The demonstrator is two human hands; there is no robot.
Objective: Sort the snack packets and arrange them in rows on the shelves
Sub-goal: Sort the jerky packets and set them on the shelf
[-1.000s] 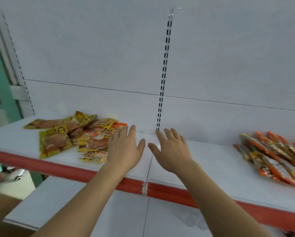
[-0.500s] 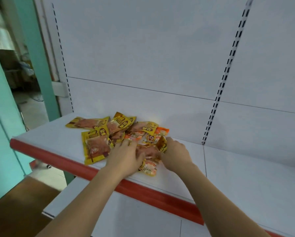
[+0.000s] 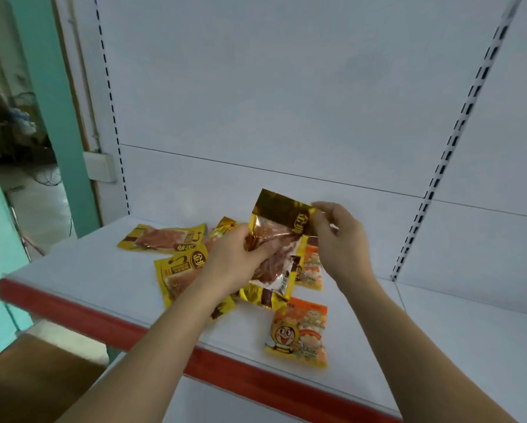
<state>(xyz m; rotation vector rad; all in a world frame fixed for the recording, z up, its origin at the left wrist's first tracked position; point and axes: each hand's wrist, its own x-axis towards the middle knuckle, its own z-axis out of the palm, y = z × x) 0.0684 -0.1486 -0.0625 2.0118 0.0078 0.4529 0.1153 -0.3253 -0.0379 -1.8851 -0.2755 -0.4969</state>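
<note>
**Sorting step: gold packet lifted from the mixed pile**

We hold one glossy gold foil snack packet with a clear window above the shelf with both hands. Our left hand grips its left edge and middle, fingers curled round the film. Our right hand pinches the packet's upper right corner between thumb and fingertips. The packet stands tilted, top edge away from us, clear of the white metal shelf with a red front lip.

Below and left of the hands lies the loose heap of yellow foil packets with brown contents, overlapping and unaligned. Two orange-and-yellow plastic packets printed with a cartoon face lie on the right: one near the front lip, apart from the heap, and one partly hidden under the held packet.

We judge the step in hand to be separation by type; no row has yet been formed here. The next move calls for laying the gold packet flat on bare shelf surface, square to the front lip, well apart from the orange kind, so that matching packets can line up beside it. The film is slippery; keep both grips until it rests.
</note>
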